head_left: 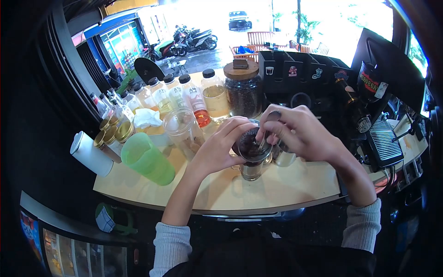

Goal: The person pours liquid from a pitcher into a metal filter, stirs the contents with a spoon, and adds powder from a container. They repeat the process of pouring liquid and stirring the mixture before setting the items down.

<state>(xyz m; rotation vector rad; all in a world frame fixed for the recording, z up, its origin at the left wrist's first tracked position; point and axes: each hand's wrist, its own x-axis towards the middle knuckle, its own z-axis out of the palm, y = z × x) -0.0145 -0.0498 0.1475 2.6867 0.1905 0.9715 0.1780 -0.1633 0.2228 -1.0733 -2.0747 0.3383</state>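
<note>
Near the counter's front middle stands a clear-bottomed glass (251, 172), its upper part dark and round-mouthed with dark contents inside. My left hand (221, 145) is closed around the left side of its rim, thumb at the front and fingers over the back. My right hand (300, 134) pinches a spoon (262, 142) held upright, its lower part down in the dark contents. A rounded dark end of the spoon sticks up above my fingers. Left of my left hand is a clear plastic jar (182, 129); a metal cup (283, 157) sits partly hidden below my right hand.
A green cup (147, 159) and a white canister (91, 153) stand at the left, beside gold-lidded jars (124, 132). Bottles with black caps (194, 99) line the back, next to a wooden-lidded jar of dark beans (243, 94). A black organizer (295, 69) and slatted metal tray (386, 141) are right.
</note>
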